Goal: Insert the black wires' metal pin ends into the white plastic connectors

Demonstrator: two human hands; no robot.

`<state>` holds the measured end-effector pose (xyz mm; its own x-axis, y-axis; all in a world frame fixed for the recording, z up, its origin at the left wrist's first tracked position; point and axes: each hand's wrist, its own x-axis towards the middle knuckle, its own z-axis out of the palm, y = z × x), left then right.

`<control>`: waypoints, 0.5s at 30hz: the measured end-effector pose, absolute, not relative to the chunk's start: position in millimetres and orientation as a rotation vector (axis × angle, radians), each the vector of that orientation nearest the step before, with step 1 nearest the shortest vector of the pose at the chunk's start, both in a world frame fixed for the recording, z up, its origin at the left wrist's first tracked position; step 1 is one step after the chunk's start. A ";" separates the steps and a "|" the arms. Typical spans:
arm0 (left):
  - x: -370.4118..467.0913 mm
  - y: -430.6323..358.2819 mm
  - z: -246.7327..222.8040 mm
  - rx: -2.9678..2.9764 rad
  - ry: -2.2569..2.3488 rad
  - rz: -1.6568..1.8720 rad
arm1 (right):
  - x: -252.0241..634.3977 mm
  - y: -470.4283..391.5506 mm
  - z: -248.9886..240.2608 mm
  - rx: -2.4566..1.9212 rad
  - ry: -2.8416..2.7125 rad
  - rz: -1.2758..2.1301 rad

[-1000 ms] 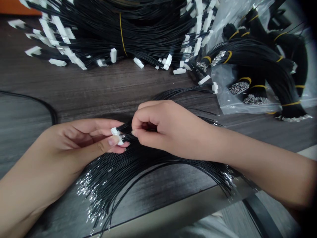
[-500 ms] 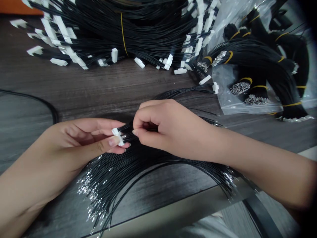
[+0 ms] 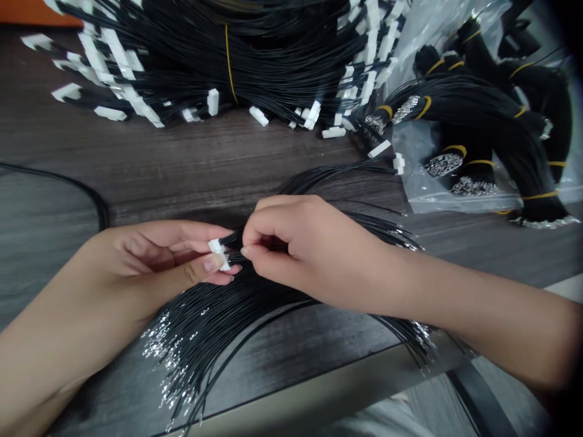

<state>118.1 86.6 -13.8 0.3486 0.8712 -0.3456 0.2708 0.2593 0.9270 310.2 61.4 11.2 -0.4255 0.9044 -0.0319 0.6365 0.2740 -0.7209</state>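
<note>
Two bare hands, head view: the left hand and the right hand, meeting over the middle of a dark wood-grain table.
Connector in hand: one small white plastic connector, at the left fingertips, just left of the right hand.
Loose wires: a fan of black wires with silvery metal tips beneath both hands, too many to count.
Bundles: one large black wire bundle with white connectors, one yellow tie showing; several smaller tied black bundles at right, overlapping, beside a clear plastic bag.
Left fingers: clamped on the connector, thumb across its face, forefinger behind.
Right fingers: thumb and forefinger tips together on thin black wires at the connector; how many they pinch, I cannot tell.
Near edge: a pale table edge slants below the fan, tips reaching close to it.
Room: a strip of wood parts left hand and large bundle; at left, a black cable curve lies near the left wrist.
</note>
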 end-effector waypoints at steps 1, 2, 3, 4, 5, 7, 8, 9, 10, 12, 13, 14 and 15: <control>119.0 86.3 -13.6 1.286 1.191 0.575 | 309.9 61.3 10.6 -1.392 -2.169 0.938; 119.7 86.0 -13.5 1.287 1.195 0.576 | 309.9 61.4 10.0 -1.385 -2.175 0.927; 120.2 85.7 -13.4 1.287 1.197 0.582 | 310.2 61.7 9.6 -1.377 -2.181 0.919; 120.5 85.5 -13.4 1.287 1.200 0.586 | 311.0 62.1 9.5 -1.372 -2.185 0.917; 120.6 85.4 -13.3 1.288 1.202 0.592 | 312.1 62.7 9.6 -1.373 -2.189 0.924; 120.4 85.5 -12.9 1.283 1.201 0.599 | 314.8 63.9 10.5 -1.392 -2.180 0.961; 120.3 85.7 -12.6 1.278 1.197 0.596 | 316.1 64.3 11.0 -1.403 -2.168 0.981; 120.1 85.9 -12.1 1.275 1.191 0.588 | 317.4 64.6 11.5 -1.415 -2.152 0.996; 119.8 86.2 -11.6 1.270 1.187 0.574 | 318.4 64.7 11.9 -1.419 -2.135 1.003; 119.0 86.7 -10.6 1.265 1.188 0.548 | 319.4 64.6 12.2 -1.427 -2.108 0.995; 118.5 86.8 -10.1 1.267 1.195 0.537 | 319.5 64.4 12.1 -1.433 -2.103 0.985; 118.0 87.0 -9.8 1.267 1.206 0.523 | 319.4 64.3 11.9 -1.439 -2.103 0.977; 117.5 87.1 -9.5 1.270 1.219 0.516 | 319.2 64.2 11.6 -1.442 -2.106 0.972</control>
<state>117.5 87.1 -9.5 0.3434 0.8516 -0.3961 0.3083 0.2962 0.9040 319.2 64.2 11.6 -0.3829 0.9223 -0.0528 0.6386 0.2229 -0.7365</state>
